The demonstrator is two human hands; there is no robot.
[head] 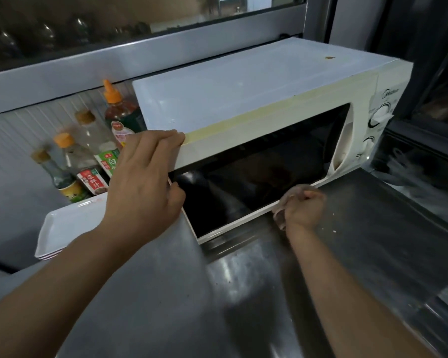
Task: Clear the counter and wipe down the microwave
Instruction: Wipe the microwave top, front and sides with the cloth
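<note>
My left hand (142, 177) grips the microwave (243, 99) corner; right hand (304, 210) clutches a cloth (282, 202) at the door's lower edge; bottles (88, 151), tray (62, 228) crowd the frame's left.

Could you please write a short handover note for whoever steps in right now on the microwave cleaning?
Left hand: fingers curled over the top front left corner of the microwave, steadying it.
Right hand: grips a crumpled cloth pressed against the lower edge of the closed door.
The microwave sits on the steel counter. Sauce bottles and stacked white trays stand to its left.
Done: cannot tell how much of the front has been wiped.
Left: a brown spot on the top, a yellowed strip along the front top edge, crumbs on the counter, and the bottles and trays if they are to go.
</note>
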